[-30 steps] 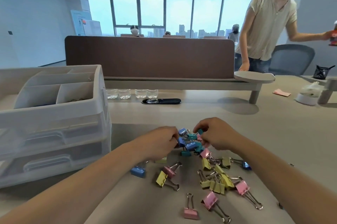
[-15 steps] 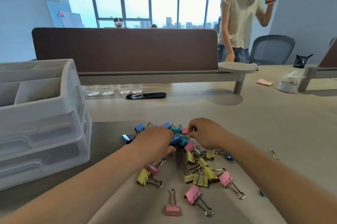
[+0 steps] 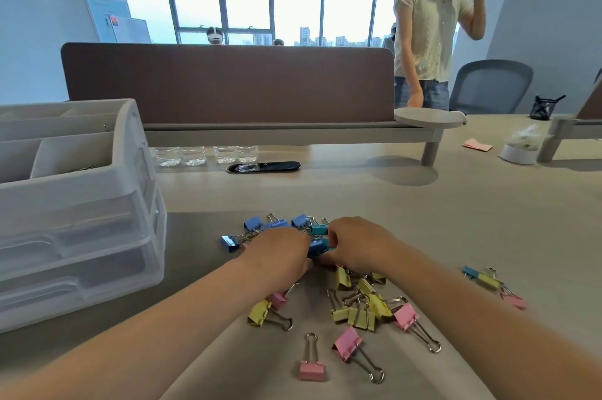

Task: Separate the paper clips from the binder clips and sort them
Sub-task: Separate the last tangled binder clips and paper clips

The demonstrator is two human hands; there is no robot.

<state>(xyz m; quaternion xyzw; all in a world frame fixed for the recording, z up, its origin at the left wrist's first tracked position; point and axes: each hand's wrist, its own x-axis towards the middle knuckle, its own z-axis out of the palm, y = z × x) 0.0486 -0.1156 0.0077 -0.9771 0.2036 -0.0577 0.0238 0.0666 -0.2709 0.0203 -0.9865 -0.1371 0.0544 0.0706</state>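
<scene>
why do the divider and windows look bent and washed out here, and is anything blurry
head view: the wide-angle lens bows the brown divider and the drawer organiser; the windows are backlit and wash out to pale haze; the binder clips at the right edge look smeared, while the pink clip near the bottom is sharp.

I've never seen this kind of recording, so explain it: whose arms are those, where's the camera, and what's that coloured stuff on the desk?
No machine here: a person wears a camera on the head, looking down at their own bare arms. The left hand and right hand meet over blue binder clips on the desk; the fingertips are hidden, so what they grip is unclear. Nearer lie yellow binder clips and pink binder clips. A white drawer organiser stands at the left. The standing person is a bystander.
</scene>
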